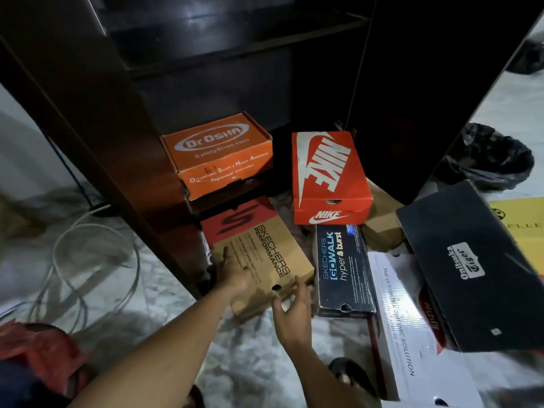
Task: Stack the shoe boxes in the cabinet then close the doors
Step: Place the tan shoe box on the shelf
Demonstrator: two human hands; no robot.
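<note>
Both forearms come in from six o'clock. The right hand (292, 310) is spread, its fingers loosely bent at the near end of the Skechers Performance box (265, 254); whether they touch the cardboard cannot be told. The left hand (234, 272), at eleven o'clock from the right one, lies flat on the lid with straight fingers pointing toward twelve o'clock. This brown and red box rests tilted on the pale floor (176, 290), its far end at the foot of the cabinet (97, 122).

At three o'clock from it, just beside, lies the dark GoWalk box (341, 269). Further toward three o'clock come a long white box (397, 319) and, lying partly over it, the black Onitsuka Tiger box (471, 260). A red bag (38, 357) sits at eight o'clock in the view, with looped cables (88, 260) at nine o'clock.

Beyond the GoWalk box, at twelve o'clock from it, the red Nike box (326, 172) sits over a brown box (382, 228). At ten o'clock from the Nike box the orange Dr Osha box (217, 154) stands on the cabinet's bottom shelf, apart from the others. A black bag (494, 160) lies at three o'clock, past the open door (426, 83)
</note>
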